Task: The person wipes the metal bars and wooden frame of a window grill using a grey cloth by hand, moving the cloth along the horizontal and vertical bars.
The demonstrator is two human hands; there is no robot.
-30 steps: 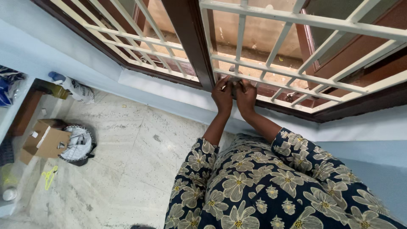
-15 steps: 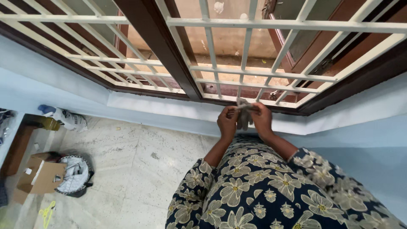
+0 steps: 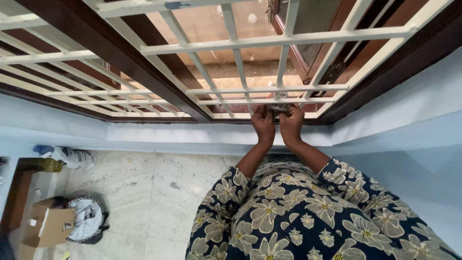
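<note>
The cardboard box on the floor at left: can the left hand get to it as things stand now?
Probably not. The left hand is up at the window grille, pressed beside the right hand on a small grey thing. The cardboard box lies far off on the floor.

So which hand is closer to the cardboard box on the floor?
The left hand. It grips the small dark object at the window grille, on the side toward the cardboard box. The right hand sits just beyond it, farther away.
</note>
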